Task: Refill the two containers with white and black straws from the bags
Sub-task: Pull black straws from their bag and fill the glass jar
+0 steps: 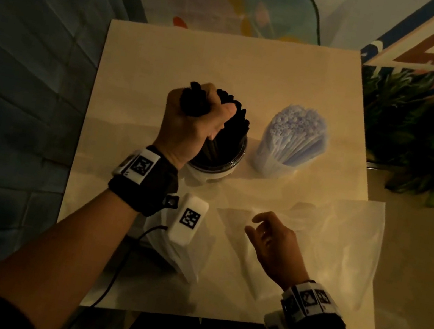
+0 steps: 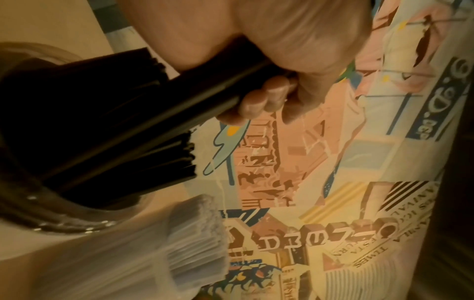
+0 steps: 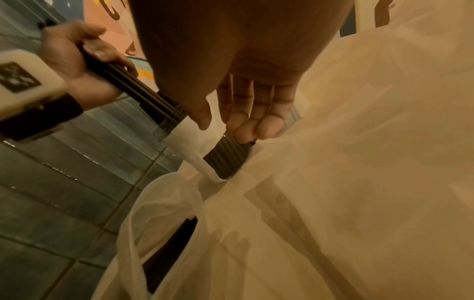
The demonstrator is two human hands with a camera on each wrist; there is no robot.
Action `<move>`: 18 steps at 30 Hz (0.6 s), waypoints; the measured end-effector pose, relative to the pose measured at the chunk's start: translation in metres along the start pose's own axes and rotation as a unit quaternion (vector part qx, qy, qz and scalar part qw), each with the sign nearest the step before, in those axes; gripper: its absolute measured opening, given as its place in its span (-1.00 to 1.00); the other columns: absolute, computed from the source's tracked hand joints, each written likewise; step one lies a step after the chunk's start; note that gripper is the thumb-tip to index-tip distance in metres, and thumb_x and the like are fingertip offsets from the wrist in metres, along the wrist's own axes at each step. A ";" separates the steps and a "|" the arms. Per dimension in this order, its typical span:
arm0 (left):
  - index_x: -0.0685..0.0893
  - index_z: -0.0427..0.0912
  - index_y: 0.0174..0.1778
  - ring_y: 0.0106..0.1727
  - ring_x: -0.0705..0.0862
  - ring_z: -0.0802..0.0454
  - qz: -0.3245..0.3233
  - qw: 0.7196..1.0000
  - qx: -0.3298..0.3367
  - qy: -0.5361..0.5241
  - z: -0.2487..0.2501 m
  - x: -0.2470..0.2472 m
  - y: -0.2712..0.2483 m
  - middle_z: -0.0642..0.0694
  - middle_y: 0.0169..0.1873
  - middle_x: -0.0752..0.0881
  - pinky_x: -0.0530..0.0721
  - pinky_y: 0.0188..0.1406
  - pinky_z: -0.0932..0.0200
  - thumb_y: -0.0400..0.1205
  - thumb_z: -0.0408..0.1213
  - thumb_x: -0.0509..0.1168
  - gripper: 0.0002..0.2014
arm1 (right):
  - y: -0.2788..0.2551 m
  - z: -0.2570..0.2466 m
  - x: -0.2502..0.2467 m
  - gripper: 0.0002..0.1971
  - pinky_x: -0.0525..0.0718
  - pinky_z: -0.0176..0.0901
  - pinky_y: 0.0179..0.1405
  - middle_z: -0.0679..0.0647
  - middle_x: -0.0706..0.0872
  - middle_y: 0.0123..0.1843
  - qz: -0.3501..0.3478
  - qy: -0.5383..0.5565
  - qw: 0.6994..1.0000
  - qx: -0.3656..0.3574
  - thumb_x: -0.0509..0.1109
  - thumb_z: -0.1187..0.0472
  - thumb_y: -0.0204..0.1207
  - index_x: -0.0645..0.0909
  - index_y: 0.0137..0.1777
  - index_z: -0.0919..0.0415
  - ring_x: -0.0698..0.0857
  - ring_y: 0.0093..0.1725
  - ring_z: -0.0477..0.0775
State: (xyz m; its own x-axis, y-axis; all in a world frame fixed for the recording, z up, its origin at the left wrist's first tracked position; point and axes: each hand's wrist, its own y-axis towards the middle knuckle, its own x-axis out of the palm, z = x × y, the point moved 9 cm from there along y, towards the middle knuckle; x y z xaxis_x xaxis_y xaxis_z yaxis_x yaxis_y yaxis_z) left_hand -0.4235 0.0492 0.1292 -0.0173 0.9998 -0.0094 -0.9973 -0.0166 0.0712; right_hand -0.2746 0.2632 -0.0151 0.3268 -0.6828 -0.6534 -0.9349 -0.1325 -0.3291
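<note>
Left hand (image 1: 192, 119): fist wrapped round a bundle of black straws (image 1: 192, 102), held tilted above the left jar (image 1: 217, 164), lower ends inside its mouth.
Left jar: clear, round, ridged rim, packed with black straws; near the table's middle.
White straws (image 1: 294, 137): dense pale tubes fanned in a clear container (image 1: 268, 164), just right of the jar, apart from it.
Right hand (image 1: 273, 243): fingers loosely bent, holding nothing, over thin translucent bags (image 1: 327, 241).
Bags: crumpled, spread across the near right part, overhanging the right edge.
Table (image 1: 228, 62): square, smooth, pale; far half bare.
Surrounds: tiled wall left, plant (image 1: 423, 137) past the right edge.
</note>
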 end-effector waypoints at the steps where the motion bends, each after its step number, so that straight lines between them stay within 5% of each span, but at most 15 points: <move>1: 0.47 -0.18 -0.48 -0.55 0.48 -0.09 -0.002 1.000 -0.006 0.019 -0.005 0.001 0.000 -0.04 -0.64 0.48 0.58 -0.29 -0.17 0.62 -0.51 0.35 -0.64 | 0.000 -0.001 0.001 -0.80 0.76 -0.09 -0.21 -0.12 0.68 -0.28 -0.003 0.003 1.000 -0.001 0.41 -0.03 0.60 0.55 0.15 -0.03 0.68 -0.29 -0.22; 5: 0.56 -0.26 -0.25 -0.26 0.66 -0.21 -0.021 0.999 -0.017 0.045 -0.012 0.000 -0.003 -0.33 -0.35 0.64 0.68 -0.04 -0.07 0.56 -0.43 0.48 -0.81 | 0.007 -0.009 0.006 -0.80 0.72 -0.17 -0.21 -0.14 0.68 -0.25 -0.023 0.014 1.000 -0.009 0.37 -0.04 0.63 0.54 0.18 -0.03 0.68 -0.29 -0.23; 12: 0.60 -0.18 -0.01 0.15 0.71 -0.20 -0.011 1.000 -0.002 0.018 -0.009 -0.017 0.000 -0.21 -0.02 0.72 0.64 0.28 -0.17 0.54 -0.43 0.47 -0.79 | 0.024 -0.031 0.008 -0.82 0.69 -0.21 -0.20 -0.13 0.69 -0.22 -0.032 0.009 0.998 -0.044 0.37 0.00 0.65 0.59 0.16 0.04 0.67 -0.27 -0.19; 15: 0.58 -0.31 0.04 0.12 0.69 -0.15 0.037 0.999 0.022 0.018 -0.003 -0.047 -0.010 -0.25 0.00 0.70 0.64 0.24 -0.05 0.58 -0.51 0.38 -0.83 | 0.030 -0.040 0.016 -0.86 0.71 -0.16 -0.17 -0.07 0.75 -0.17 -0.043 0.007 0.997 -0.058 0.36 0.06 0.66 0.65 0.09 0.10 0.70 -0.24 -0.11; 18: 0.61 -0.12 -0.01 0.05 0.70 -0.08 0.112 0.992 -0.010 0.050 -0.028 -0.097 -0.043 -0.19 -0.04 0.71 0.65 0.12 0.09 0.56 -0.49 0.34 -0.80 | 0.033 -0.051 0.041 -0.91 0.72 -0.17 -0.15 -0.09 0.77 -0.15 -0.084 -0.001 0.994 -0.075 0.33 0.15 0.67 0.67 0.03 0.05 0.72 -0.24 -0.12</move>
State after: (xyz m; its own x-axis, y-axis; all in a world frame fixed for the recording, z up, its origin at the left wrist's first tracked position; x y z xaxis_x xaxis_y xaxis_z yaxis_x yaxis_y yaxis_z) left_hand -0.3810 -0.0475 0.0989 -0.2453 0.9648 -0.0944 -0.9687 -0.2403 0.0620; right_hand -0.2992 0.1944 -0.0182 0.4794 -0.6405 -0.6000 -0.8776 -0.3498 -0.3278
